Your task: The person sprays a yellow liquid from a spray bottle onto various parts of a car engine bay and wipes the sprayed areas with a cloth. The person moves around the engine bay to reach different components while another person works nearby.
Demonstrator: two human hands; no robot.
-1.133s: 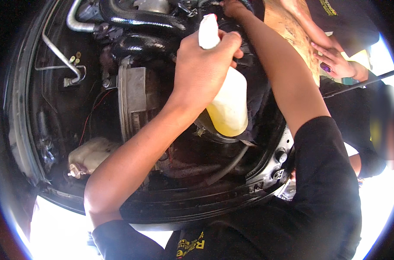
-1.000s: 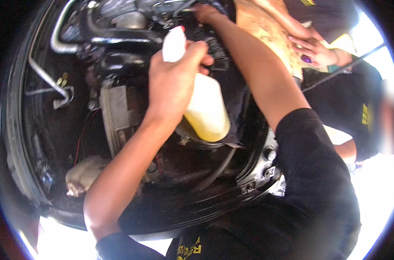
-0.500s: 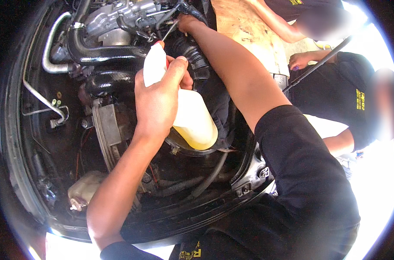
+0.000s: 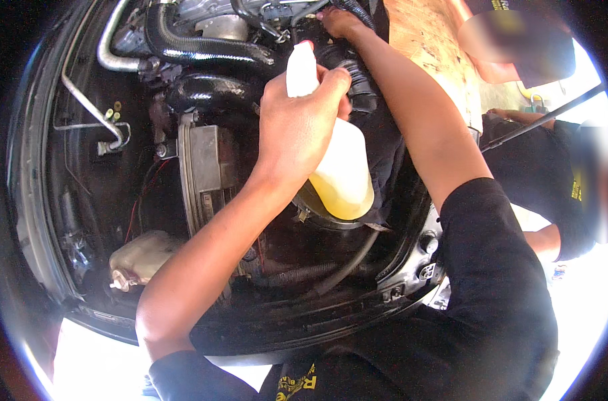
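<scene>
My left hand point(image 4: 297, 127) is wrapped round the neck and trigger of a white spray bottle point(image 4: 344, 160) with yellowish liquid at its bottom. The bottle tilts over the engine bay, its white head point(image 4: 302, 70) with a red tip pointing away from me. Farther off, beside a ribbed black hose, my right hand point(image 4: 342, 23) reaches into the engine with its fingers curled. What those fingers grip is hidden. Between both hands runs a corrugated black intake duct point(image 4: 357, 83). Thick black hoses point(image 4: 217, 50) lie left of the bottle.
A metal-edged radiator point(image 4: 200, 164) and a cloudy plastic reservoir point(image 4: 140, 257) sit lower left. The car's front edge curves below my arms. A wooden board point(image 4: 424, 40) lies at the right, with a prop rod point(image 4: 545, 120) crossing there. Two people in black shirts stand beyond.
The view has shifted, so the engine bay, bottle and both hands appear farther right and somewhat higher. My left hand still grips the bottle. The right hand remains reaching into the engine.
</scene>
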